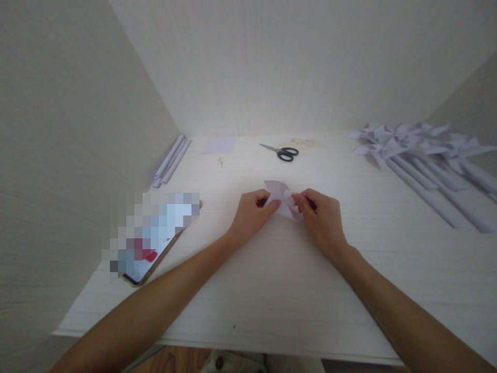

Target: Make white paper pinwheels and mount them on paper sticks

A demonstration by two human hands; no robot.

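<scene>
Between my hands, above the middle of the white table, is a pale paper pinwheel (285,199) with curled blades. My left hand (253,213) pinches its left side between thumb and fingers. At its right side, my right hand (320,217) has thumb and forefinger closed on the paper near the pinwheel's middle. Whether a pin or other small piece sits between those right fingertips is too small to tell. Beyond the hands lie scissors (280,151) with black handles, blades pointing left.
Finished-looking paper pinwheels (404,140) on rolled paper sticks are heaped at the back right. Several paper rolls (173,159) lie along the left wall, beside a flat paper square (218,145). A phone (151,254), its screen partly blurred, rests at the left. Walls (252,62) bound the table's back and sides.
</scene>
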